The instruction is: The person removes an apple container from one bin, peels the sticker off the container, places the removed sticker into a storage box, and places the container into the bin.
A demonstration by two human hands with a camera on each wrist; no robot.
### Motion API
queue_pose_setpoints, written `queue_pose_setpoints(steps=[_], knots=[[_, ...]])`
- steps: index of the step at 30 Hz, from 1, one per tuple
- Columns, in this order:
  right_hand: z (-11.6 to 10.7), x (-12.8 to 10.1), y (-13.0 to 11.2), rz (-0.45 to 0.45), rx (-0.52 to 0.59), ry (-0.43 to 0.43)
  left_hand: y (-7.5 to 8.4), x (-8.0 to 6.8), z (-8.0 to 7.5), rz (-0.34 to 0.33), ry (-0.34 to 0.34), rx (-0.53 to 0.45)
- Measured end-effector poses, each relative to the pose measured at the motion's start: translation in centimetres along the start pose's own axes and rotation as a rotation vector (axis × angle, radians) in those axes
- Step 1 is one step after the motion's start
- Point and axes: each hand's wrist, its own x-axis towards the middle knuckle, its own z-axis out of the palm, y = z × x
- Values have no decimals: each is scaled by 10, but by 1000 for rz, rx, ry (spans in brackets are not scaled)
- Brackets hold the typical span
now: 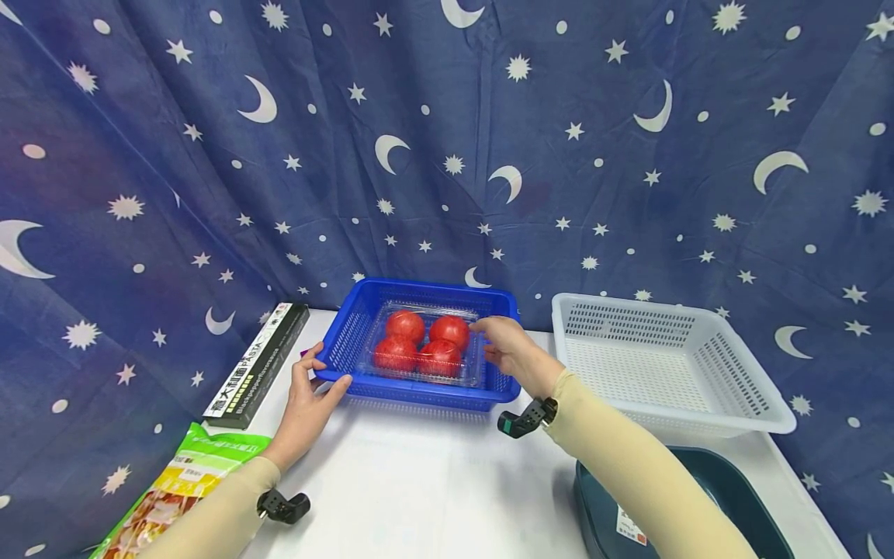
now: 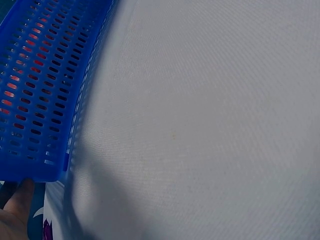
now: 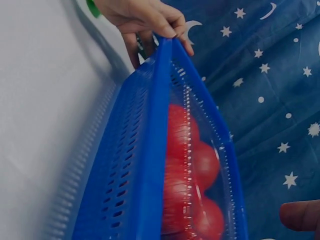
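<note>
So the blue perforated plastic basket (image 1: 349,341) sits on the white table (image 1: 419,481), up against the starry navy backdrop cloth (image 1: 447,155). Inside it there's a clear plastic clamshell box (image 1: 475,373) with four red tomatoes (image 1: 422,341). The left hand (image 1: 307,407) grips the basket's near-left corner, thumb over the rim and fingers curled round the outside. The right hand (image 1: 513,353) is on the right rim, fingers loosely bent over the edge near the box, can't tell if it's actually pinching anything. A white slotted plastic basket (image 1: 698,341) sits just to the right, and a black pasta box (image 1: 258,365) to the left
</note>
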Motion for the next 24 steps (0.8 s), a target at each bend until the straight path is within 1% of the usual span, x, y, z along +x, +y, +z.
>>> queue_pose_setpoints(steps=[6,13,17,24], knots=[[-4,-8,-8,4,5,-40,0,0,0,19,5,-9],[-7,-17,-10,-9,-26,-92,2,1,-1,-8,-1,6],[-11,-23,-9,-22,-51,-114,2,1,-2,-3,-9,10],[-32,-36,-7,-97,-137,-155,1,0,-1,2,-12,1]])
